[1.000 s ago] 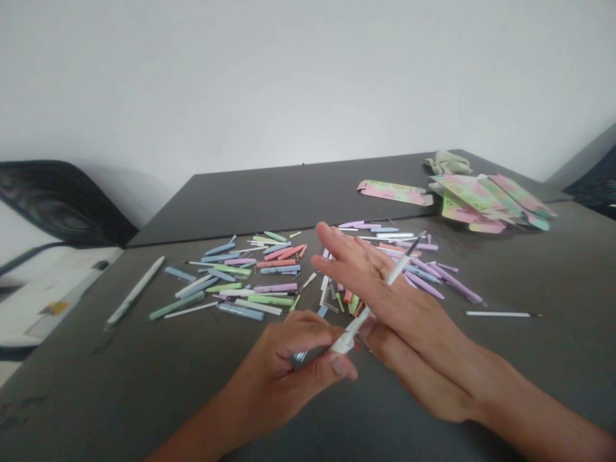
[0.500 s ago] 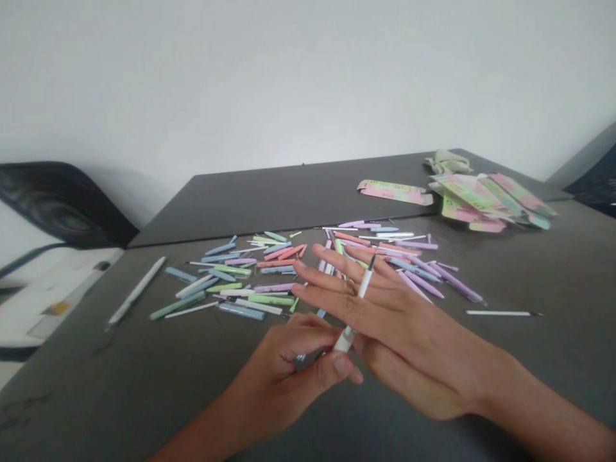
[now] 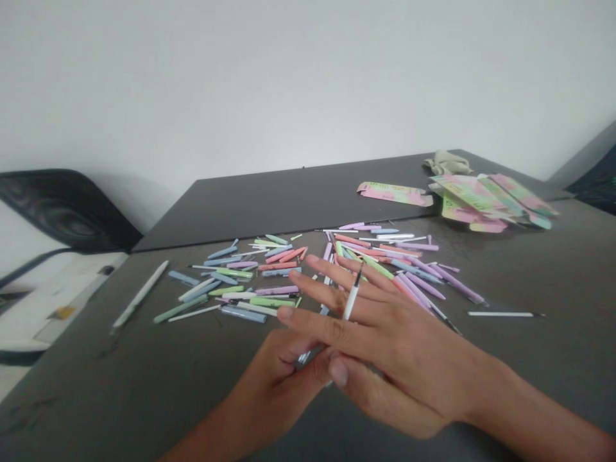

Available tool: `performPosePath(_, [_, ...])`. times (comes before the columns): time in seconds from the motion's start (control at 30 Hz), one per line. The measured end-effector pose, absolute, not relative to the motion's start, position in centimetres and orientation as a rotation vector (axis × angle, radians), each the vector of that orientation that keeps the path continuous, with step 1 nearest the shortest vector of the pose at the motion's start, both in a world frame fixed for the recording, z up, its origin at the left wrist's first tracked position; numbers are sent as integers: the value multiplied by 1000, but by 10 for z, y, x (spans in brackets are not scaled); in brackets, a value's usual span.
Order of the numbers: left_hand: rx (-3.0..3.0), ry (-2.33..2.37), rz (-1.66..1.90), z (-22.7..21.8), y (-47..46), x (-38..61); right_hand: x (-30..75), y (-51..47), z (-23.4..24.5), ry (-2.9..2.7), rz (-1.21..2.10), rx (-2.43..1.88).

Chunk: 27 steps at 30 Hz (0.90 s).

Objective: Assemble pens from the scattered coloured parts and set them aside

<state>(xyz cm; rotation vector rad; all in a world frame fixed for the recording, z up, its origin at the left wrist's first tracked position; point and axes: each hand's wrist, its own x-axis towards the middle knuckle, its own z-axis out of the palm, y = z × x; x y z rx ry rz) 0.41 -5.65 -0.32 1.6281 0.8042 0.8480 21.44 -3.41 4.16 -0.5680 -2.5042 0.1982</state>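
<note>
My left hand (image 3: 274, 385) is closed, thumb and fingers pinched together at the centre front. A small pale pen part (image 3: 304, 357) shows between its fingers; most of it is hidden. My right hand (image 3: 385, 340) lies over the left fingertips, its thumb against the left thumb and its other fingers stretched out. A white pen refill (image 3: 351, 301) with a dark tip stands up between the right index and middle fingers. Its lower end is hidden behind the index finger. Beyond the hands lie many loose pen parts (image 3: 273, 301) in blue, green, purple, red and white.
A single white pen (image 3: 142, 295) lies at the left, and a lone refill (image 3: 503, 314) at the right. Flattened pink-green boxes (image 3: 481, 199) and a crumpled cloth (image 3: 448, 162) are at the back right. A black chair (image 3: 72, 208) stands beyond the table's left edge.
My right hand has shifted left and down over the left fingers. The refill has sunk lower between the right fingers, and the white pen piece under it is now mostly covered.
</note>
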Motion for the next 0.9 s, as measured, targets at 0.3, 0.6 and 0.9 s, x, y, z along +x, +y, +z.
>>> performPosePath(0.3, [1648, 811, 880, -3, -58, 3, 214, -31, 38, -2481, 232, -559])
performPosePath(0.6, [1614, 1000, 891, 3, -50, 2, 248, -16, 48, -2225, 224, -739])
performPosePath(0.9, [1698, 1262, 1082, 2, -39, -9, 305, 30, 41, -2465, 229, -1263])
